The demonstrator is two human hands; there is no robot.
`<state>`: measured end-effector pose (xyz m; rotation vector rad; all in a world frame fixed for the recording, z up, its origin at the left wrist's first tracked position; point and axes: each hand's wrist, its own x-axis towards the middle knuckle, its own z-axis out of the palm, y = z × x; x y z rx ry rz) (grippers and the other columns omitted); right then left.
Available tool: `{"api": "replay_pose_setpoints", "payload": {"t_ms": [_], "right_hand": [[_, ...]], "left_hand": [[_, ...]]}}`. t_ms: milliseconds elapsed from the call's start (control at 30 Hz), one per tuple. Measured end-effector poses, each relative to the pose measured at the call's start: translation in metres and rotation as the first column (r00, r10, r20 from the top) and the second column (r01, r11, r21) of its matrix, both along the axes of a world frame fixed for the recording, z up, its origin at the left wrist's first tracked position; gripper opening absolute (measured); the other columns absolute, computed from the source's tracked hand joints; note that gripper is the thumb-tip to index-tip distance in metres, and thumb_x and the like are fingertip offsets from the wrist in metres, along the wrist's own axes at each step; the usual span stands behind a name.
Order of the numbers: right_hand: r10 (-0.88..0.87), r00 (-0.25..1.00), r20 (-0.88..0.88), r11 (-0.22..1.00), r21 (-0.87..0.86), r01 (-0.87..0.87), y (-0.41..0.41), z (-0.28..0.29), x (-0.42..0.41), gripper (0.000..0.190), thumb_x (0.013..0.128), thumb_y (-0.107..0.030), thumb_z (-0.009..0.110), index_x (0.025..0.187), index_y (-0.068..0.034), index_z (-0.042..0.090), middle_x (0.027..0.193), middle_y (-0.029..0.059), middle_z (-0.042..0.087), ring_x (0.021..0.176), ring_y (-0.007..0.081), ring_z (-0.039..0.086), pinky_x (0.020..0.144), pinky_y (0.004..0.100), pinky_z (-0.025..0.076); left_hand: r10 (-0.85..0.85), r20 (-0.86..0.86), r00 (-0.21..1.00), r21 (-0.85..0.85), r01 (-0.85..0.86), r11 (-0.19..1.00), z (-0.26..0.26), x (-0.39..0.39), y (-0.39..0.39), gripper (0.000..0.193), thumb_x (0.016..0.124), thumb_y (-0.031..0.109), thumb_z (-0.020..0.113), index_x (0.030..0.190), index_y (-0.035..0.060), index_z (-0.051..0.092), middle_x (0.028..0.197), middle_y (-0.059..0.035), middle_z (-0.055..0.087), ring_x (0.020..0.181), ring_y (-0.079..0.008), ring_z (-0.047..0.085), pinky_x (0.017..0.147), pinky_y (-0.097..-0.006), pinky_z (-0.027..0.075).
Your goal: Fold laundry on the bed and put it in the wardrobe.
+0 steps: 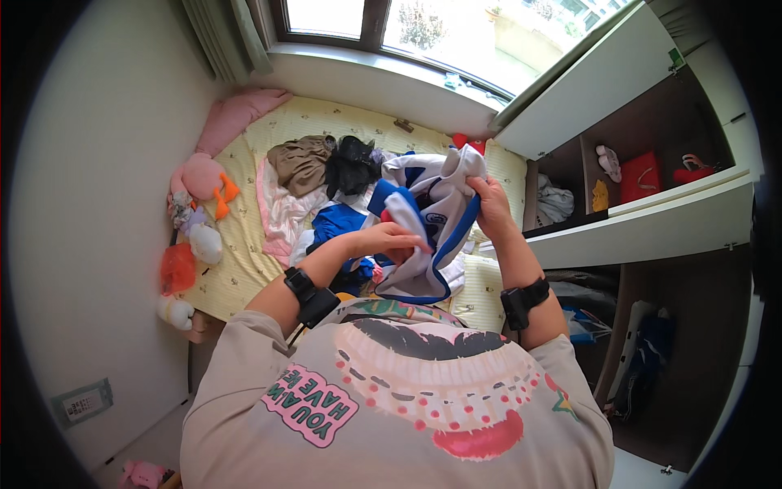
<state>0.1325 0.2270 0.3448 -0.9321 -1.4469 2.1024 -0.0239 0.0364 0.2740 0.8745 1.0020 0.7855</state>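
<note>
A white garment with blue trim [447, 235], seemingly a jacket, hangs bunched between my two hands. It has a round dark emblem. My right hand [493, 206] grips its upper right edge. Lower and to the left, my left hand [396, 241] holds a fold of its white cloth; some of the fingers are hidden. Behind and under the garment lies a heap of clothes on the bed. In it are a brown garment [300, 164], a black sheer garment [350, 164], a pink-and-white garment [287, 208] and a bright blue garment [338, 224].
The bed's yellow patterned sheet [241, 257] spreads around the heap. Plush toys, including a pink one [200, 173], line the left wall. On the right, a wardrobe [666, 260] stands open, with shoes, a red bag [639, 177] and clothes inside. A window [464, 36] is ahead.
</note>
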Motion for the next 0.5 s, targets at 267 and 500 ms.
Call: {"api": "replay_pose_setpoints", "payload": {"t_ms": [267,500], "right_hand": [[0.211,0.911,-0.353,0.968,-0.051,-0.244,0.036,0.096,0.062,0.023,0.090,-0.011,0.050,0.104,0.003,0.061,0.096,0.0114,0.066,0.082,0.0172,0.066,0.075,0.0289,0.055],[0.189,0.865,-0.464,0.962,-0.092,-0.259,0.061,0.122,0.112,0.044,0.095,-0.031,0.045,0.123,0.002,0.053,0.114,0.0156,0.062,0.103,0.0273,0.061,0.094,0.0418,0.048]], "left_hand": [[0.574,-0.751,0.325,0.558,-0.151,0.816,-0.022,-0.015,0.052,0.042,0.077,0.033,0.072,0.108,0.0061,0.064,0.104,-0.0165,0.064,0.093,-0.0340,0.063,0.081,-0.0403,0.050],[0.633,0.260,0.729,0.447,-0.672,0.590,-0.016,0.052,0.123,0.024,0.083,0.010,0.065,0.105,0.0019,0.065,0.093,-0.0085,0.068,0.083,-0.0183,0.065,0.076,-0.0291,0.052]]}}
